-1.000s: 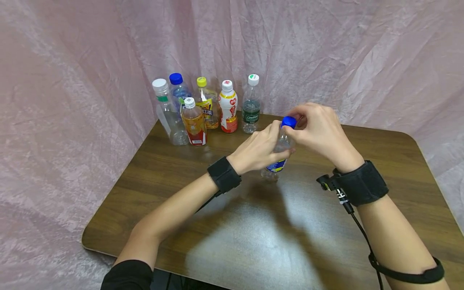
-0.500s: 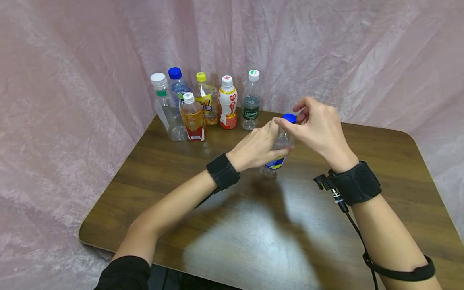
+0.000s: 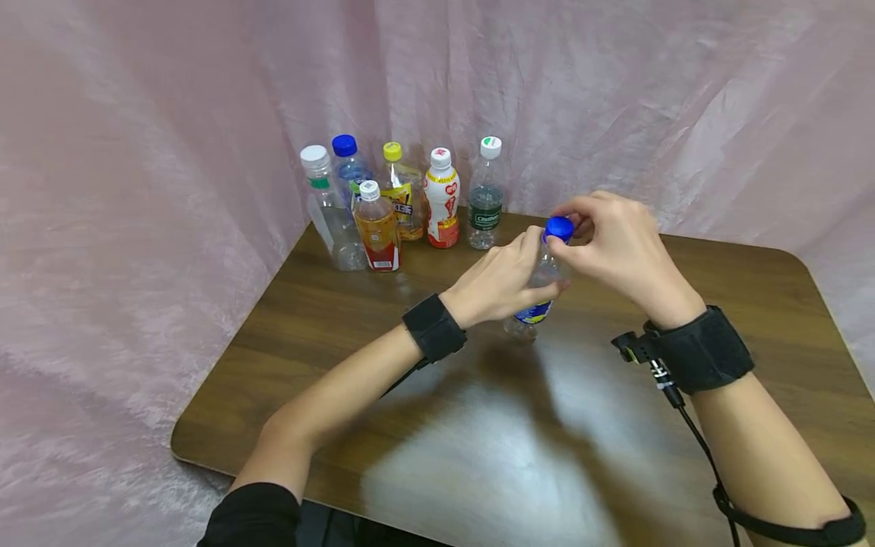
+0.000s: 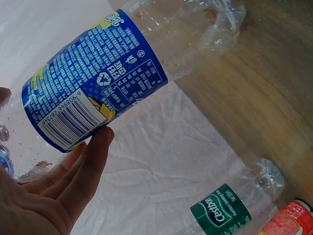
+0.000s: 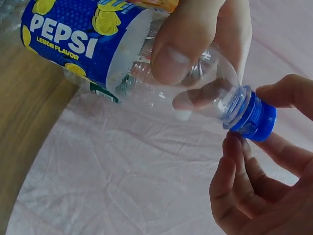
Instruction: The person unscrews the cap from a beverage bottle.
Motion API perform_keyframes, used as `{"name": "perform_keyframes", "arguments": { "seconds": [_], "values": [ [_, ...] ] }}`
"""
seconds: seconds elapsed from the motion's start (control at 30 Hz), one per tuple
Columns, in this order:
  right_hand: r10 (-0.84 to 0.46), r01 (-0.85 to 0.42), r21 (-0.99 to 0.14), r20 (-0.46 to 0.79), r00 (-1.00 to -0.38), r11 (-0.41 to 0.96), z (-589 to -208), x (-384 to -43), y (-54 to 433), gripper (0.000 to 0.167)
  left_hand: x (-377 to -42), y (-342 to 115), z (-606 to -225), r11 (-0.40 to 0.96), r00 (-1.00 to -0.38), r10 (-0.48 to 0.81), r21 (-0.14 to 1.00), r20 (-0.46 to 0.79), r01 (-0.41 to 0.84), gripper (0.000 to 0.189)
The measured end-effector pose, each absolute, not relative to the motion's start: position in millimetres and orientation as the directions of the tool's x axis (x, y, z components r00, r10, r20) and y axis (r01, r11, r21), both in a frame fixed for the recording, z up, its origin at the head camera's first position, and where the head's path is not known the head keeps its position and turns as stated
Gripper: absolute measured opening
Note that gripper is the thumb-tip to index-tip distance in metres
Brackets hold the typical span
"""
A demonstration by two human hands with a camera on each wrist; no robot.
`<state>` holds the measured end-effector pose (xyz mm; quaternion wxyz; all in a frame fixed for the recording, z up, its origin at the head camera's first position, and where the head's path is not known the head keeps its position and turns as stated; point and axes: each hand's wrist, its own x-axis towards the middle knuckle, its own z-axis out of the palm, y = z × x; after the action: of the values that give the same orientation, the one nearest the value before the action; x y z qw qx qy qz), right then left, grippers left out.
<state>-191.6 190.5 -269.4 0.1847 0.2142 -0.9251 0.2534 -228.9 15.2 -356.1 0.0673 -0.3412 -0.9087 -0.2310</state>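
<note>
A clear Pepsi bottle [image 5: 63, 36] with a blue lemon-flavor label stands on the table, tilted slightly to the right in the head view. My left hand [image 3: 502, 277] grips it just below the neck, thumb on the near side. At the top, the thumb and fingers of my right hand [image 3: 618, 239] pinch the blue cap [image 5: 264, 120], which sits on the bottle neck. In the left wrist view the label [image 4: 93, 81] shows its barcode side, and the bottle looks to hold no drink beyond a few drops.
Behind and left on the wooden table [image 3: 287, 380] stand several capped bottles, among them a green-labelled water bottle [image 3: 485, 205], a white-and-red bottle [image 3: 442, 201], and an amber-coloured bottle [image 3: 378, 232]. A pink curtain [image 3: 615, 91] hangs behind the table.
Half a second ago my right fingers were spread off the cap, with the thumb reaching across; now they pinch it again. The left hand keeps its grip. The head view has shifted slightly.
</note>
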Motion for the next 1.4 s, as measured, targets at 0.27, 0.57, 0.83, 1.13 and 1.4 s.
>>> {"name": "perform_keyframes", "arguments": {
  "seconds": [0.27,0.57,0.83,1.13,1.4],
  "values": [
    [-0.199,-0.461,-0.435,0.523,-0.829,0.773,-263.0,-178.3,205.0,0.023,-245.1,32.4,-349.7,0.632,-0.730,0.630,0.370,0.266,0.681,0.063],
    [-0.116,-0.420,-0.431,0.574,-0.810,0.799,-275.0,-157.2,219.3,0.024,-304.5,78.4,-346.5,0.670,-0.739,0.637,0.319,0.218,0.671,0.068],
    [-0.142,-0.389,-0.444,0.495,-0.857,0.807,-300.5,-151.0,211.6,0.018,-332.1,72.9,-351.5,0.746,-0.819,0.539,0.338,0.198,0.573,0.082],
    [-0.124,-0.344,-0.454,0.447,-0.886,0.822,-310.8,-147.3,215.4,0.019,-330.3,80.3,-344.6,0.727,-0.811,0.543,0.361,0.217,0.584,0.092],
    [-0.185,-0.386,-0.457,0.423,-0.887,0.801,-325.2,-159.7,208.8,0.019,-330.7,66.1,-349.0,0.756,-0.851,0.494,0.396,0.177,0.521,0.109]
  ]
}}
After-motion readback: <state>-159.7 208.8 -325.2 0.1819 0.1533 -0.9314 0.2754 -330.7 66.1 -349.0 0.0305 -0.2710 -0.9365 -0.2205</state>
